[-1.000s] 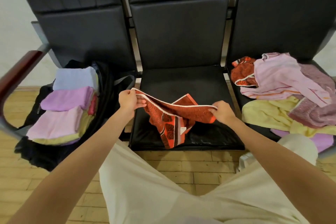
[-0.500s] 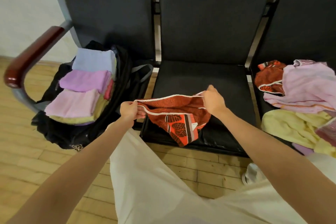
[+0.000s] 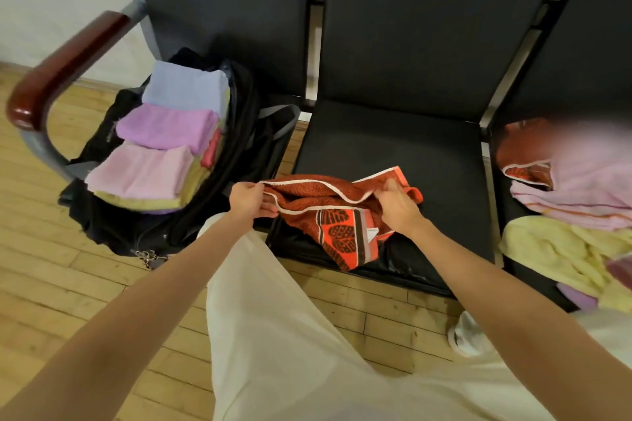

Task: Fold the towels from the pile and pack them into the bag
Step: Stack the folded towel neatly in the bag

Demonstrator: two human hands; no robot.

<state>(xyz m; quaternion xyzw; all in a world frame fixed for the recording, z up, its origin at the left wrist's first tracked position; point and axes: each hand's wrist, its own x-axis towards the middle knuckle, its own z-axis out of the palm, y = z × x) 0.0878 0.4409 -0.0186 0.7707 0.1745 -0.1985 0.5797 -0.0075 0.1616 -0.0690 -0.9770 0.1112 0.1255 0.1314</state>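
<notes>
In the lower middle of the frame I see my left hand (image 3: 251, 199) and right hand (image 3: 398, 203) both pinching the white-trimmed edge of an orange-red patterned towel (image 3: 338, 219). The left fingers (image 3: 268, 212) are clenched on the hem at its left end; the right fingers are closed over the hem further right, though the back of that hand hides exactly how they grip. The towel sags between the two hands and its lower part rests on the front of the middle black seat (image 3: 393, 161), with one corner hanging over the seat's front edge. A small white tag shows near the right hand, too small to read.

At left of the frame the black bag (image 3: 239, 133) sits open on the left seat, beside the dark red armrest (image 3: 65, 65). Inside it I make out folded towels: a pale blue one (image 3: 186, 89) at the back, a purple one (image 3: 164, 126) in the middle and a pink one (image 3: 140, 169) at the front, lying on yellowish layers whose number I cannot tell. A sliver of red cloth shows at their right side.

At the right edge, the unfolded pile (image 3: 578, 202) lies on the right seat, cut off by the frame: pink, yellow and a second orange-red towel, its upper part smeared by blur. My pale trousers (image 3: 290, 335) fill the bottom, over a wooden floor (image 3: 51, 267).
</notes>
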